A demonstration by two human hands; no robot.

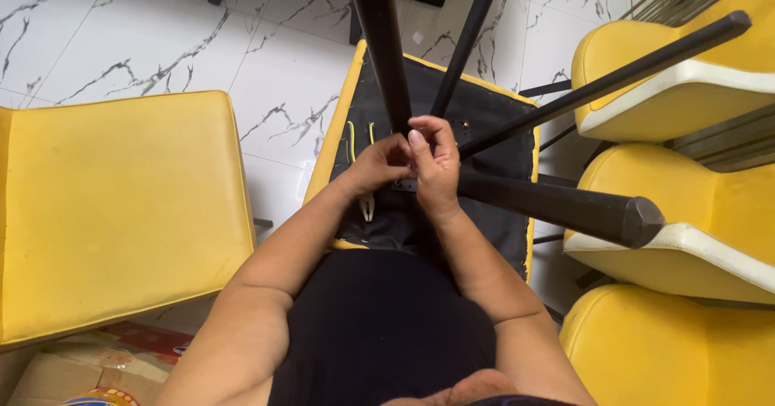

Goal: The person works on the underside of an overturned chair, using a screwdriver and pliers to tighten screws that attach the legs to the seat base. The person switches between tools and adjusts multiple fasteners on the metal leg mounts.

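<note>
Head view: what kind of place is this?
Probably a small furniture assembly workshop or stockroom. Both hands, left hand and right hand, work at the underside of an upturned yellow chair with black legs; more yellow chairs are stacked alongside on a marble-tile floor.

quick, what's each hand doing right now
left hand: fingers curled at the chair leg base, grip cannot be told
right hand: pinched shut there, contents hidden

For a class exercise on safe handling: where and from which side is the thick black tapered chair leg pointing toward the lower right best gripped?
Probably mid-shaft on the thick black tapered chair leg, coming from above. The shaft is round, bare and slanted up and outward, while its base is crowded by the left hand and right hand at the black underside of the upturned yellow seat.
</note>
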